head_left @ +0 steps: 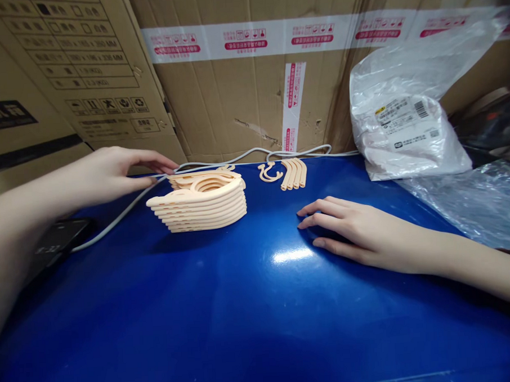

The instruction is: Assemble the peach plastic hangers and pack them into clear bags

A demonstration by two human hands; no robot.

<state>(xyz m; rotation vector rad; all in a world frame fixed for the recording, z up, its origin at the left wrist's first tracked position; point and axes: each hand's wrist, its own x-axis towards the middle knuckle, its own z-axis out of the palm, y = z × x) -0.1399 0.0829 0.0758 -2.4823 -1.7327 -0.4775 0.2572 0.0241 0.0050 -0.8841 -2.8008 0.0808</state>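
Note:
A neat stack of cream plastic folding hangers (200, 210) lies left of centre on the blue tabletop (243, 310). My left hand (123, 171) hovers at its back left corner, fingers stretched out and holding nothing; whether the fingertips touch the stack or the cable behind it I cannot tell. My right hand (345, 229) rests on the right side of the table, fingers apart and nothing in them. Beyond it, near the back edge, are several curved cream arm pieces (294, 173) set side by side. Cream hooks (270, 172) lie just left of those pieces.
Cardboard boxes (217, 97) wall off the back and left. A grey-white cable (125, 219) runs along the rear edge to a dark phone (57, 244) at the left. At the back right stands a labelled white plastic bag (408, 128), with clear plastic film (471, 204) in front.

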